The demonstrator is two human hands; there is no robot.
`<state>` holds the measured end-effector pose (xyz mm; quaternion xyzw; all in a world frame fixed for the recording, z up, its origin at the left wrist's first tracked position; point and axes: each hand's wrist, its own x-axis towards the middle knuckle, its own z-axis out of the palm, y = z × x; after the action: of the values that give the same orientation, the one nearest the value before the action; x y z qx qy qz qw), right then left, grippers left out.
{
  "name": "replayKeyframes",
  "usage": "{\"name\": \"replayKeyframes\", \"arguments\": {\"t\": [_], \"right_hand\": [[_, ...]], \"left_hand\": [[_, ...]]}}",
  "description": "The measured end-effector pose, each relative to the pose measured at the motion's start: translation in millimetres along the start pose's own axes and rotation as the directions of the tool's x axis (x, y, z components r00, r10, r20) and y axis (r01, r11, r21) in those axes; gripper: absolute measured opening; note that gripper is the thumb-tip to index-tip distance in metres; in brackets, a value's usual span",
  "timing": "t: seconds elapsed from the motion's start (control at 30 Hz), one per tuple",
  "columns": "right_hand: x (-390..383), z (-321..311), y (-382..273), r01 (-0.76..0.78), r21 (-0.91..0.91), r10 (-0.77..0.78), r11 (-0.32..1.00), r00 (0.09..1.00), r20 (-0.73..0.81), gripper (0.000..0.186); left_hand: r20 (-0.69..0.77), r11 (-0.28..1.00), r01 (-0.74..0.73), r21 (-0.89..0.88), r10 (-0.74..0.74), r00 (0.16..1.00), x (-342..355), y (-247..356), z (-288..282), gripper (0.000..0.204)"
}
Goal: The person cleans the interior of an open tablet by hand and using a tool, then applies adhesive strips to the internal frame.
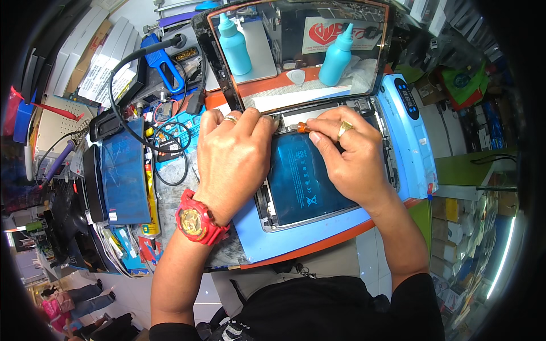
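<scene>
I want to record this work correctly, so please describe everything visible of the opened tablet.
The opened tablet lies inside up on a light-blue platform. It has a thin, metallic-looking rim and a dark, glossy inner panel with pale print. A black-edged glass panel stands tilted up behind it; any join is unclear. The left hand is at its upper left; the right hand holds an orange tool at its upper part, exact contact unclear.
</scene>
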<state>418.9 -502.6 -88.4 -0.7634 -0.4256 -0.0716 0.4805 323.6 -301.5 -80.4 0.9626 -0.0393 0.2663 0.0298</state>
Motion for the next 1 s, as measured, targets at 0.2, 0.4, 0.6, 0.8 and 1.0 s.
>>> {"name": "replayKeyframes", "arguments": {"t": [0.2,0.4,0.6,0.8,1.0], "right_hand": [[1,1,1,-0.025,-0.004,0.025,1.000,0.999,-0.020,0.017],[2,-1,-2,-0.061,0.012,0.061,0.998,0.997,-0.041,0.016],[1,-1,-1,-0.090,0.040,0.092,0.995,0.994,-0.051,0.016],[1,0,-1,-0.081,0.043,0.083,0.996,0.995,-0.063,0.016],[1,-2,-2,-0.109,0.028,0.111,0.994,0.991,-0.078,0.017]], "left_hand": [[0.084,0.988,-0.061,0.138,0.050,0.995,1,9,-6,0.009],[0.177,0.991,-0.071,0.113,0.050,0.983,-2,5,-20,0.022],[0.214,0.989,-0.104,0.108,0.079,0.974,-4,8,-24,0.045],[0.278,0.976,-0.161,0.145,0.116,0.954,-4,15,-25,0.045],[0.238,0.998,-0.069,0.011,0.064,0.969,-8,11,-20,0.045]]}}
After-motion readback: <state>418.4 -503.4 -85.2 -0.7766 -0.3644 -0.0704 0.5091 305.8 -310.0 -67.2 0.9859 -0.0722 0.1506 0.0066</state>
